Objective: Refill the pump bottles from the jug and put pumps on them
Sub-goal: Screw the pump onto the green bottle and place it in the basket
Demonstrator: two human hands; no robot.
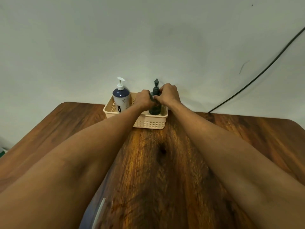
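Nearest the camera, well short of the fingers, a pale translucent edge (99, 210) pokes in over the wooden table (165, 162); I cannot tell whether it belongs to the jug. Both bare forearms stretch straight out across the table and converge at its far side. There the left hand (144, 99) curls round the shoulder of a dark green pump bottle (155, 109), probably to steady it, while the right hand (169, 95) arches over from the other side, its fingers (159, 98) wrapped tight about the neck just under the pump (156, 86). That looks like a hold for turning the collar, though whether it is being tightened or loosened cannot be told. Below the fingers the bottle stands upright in the right end of a cream plastic basket (148, 124), which keeps it from sliding. Left of the fingers, in the same basket, stands a navy-and-white pump bottle (121, 100) with its pump fitted. Beyond and to the right of the fingers, a black cable (264, 70) runs up the wall (148, 38).
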